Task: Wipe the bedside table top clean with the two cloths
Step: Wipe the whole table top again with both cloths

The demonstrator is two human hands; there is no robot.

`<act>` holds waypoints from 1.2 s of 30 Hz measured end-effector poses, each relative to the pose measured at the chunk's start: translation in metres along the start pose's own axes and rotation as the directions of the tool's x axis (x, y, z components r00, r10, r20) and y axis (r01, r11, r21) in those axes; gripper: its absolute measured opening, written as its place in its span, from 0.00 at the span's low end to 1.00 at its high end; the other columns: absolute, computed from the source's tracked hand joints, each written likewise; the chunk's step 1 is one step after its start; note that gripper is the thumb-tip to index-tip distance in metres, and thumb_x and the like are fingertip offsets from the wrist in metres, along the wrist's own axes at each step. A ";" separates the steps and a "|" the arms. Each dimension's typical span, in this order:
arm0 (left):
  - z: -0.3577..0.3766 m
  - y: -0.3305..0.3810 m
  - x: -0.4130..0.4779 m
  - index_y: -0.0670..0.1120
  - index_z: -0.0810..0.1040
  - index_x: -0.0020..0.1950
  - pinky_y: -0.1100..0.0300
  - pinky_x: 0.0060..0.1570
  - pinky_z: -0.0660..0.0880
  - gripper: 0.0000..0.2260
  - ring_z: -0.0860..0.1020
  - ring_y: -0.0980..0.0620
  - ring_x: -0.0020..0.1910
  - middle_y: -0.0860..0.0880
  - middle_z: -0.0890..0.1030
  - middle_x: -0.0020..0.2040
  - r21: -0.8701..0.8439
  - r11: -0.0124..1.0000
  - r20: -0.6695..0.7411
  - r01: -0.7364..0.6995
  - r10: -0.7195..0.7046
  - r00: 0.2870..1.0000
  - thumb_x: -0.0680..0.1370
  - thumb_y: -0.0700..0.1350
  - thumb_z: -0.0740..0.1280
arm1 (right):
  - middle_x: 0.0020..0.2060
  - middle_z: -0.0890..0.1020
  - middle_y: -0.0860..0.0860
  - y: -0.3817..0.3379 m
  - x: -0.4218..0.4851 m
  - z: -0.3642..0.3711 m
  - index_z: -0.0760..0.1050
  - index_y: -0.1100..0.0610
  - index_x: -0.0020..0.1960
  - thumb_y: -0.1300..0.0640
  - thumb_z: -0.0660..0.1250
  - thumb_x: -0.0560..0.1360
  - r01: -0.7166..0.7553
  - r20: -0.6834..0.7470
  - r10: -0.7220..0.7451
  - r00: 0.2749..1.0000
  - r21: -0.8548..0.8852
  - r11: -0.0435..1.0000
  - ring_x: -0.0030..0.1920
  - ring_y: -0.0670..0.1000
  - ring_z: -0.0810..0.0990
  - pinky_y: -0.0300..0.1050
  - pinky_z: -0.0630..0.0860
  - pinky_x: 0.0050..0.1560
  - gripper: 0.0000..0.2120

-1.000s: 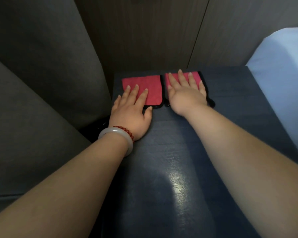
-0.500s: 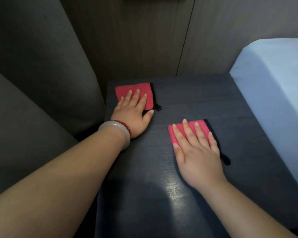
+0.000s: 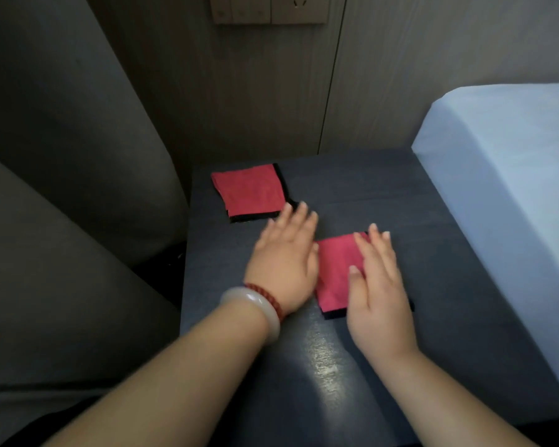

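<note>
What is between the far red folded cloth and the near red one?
In the head view, the left hand, blurred, over the dark table top.

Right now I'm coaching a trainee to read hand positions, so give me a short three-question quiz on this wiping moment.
1. True or false: the right hand lies flat on the near cloth.
2. The pale bangle is worn on: A) the left wrist, B) the right wrist, C) neither wrist.
3. Fill in: the far cloth lies toward the back ___ of the bedside table top.
Key: 1 true; 2 A; 3 left.
</note>
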State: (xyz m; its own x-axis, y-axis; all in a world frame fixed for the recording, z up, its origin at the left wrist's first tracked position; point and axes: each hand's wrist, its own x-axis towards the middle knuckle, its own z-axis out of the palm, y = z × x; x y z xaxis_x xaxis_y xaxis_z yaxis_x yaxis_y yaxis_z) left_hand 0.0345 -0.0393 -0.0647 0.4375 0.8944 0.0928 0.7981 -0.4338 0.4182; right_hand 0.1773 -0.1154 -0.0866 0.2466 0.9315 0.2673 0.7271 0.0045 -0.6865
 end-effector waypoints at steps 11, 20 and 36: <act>0.005 0.015 -0.052 0.57 0.50 0.80 0.47 0.73 0.33 0.27 0.44 0.51 0.79 0.54 0.48 0.80 0.322 0.947 0.174 0.010 -0.070 0.982 0.81 0.60 0.47 | 0.74 0.67 0.54 0.006 -0.008 -0.010 0.69 0.56 0.72 0.52 0.55 0.78 -0.104 -0.133 0.089 0.987 -0.114 0.988 0.77 0.53 0.59 0.55 0.58 0.74 0.23; -0.023 0.009 -0.047 0.49 0.58 0.79 0.48 0.75 0.39 0.29 0.47 0.47 0.79 0.48 0.53 0.80 0.368 0.915 0.038 0.167 -0.194 0.980 0.80 0.59 0.48 | 0.75 0.66 0.53 0.002 -0.007 0.004 0.65 0.50 0.75 0.42 0.44 0.78 0.040 0.172 0.046 0.984 -0.462 0.886 0.77 0.52 0.59 0.52 0.53 0.75 0.30; -0.007 -0.052 -0.054 0.54 0.50 0.80 0.50 0.75 0.45 0.33 0.48 0.48 0.79 0.49 0.50 0.81 0.306 0.920 -0.008 0.244 -0.254 0.967 0.76 0.64 0.39 | 0.79 0.56 0.50 -0.037 0.035 0.021 0.61 0.45 0.77 0.47 0.54 0.81 0.197 0.241 -0.123 0.963 -0.313 0.929 0.78 0.53 0.51 0.57 0.52 0.74 0.24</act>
State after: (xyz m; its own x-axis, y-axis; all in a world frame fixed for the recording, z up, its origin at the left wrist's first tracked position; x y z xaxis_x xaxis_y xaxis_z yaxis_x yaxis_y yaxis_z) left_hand -0.0333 -0.0644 -0.0848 0.2171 0.9761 -0.0091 0.9680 -0.2140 0.1309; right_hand 0.1451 -0.0750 -0.0659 -0.0067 0.9838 0.1789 0.9247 0.0742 -0.3735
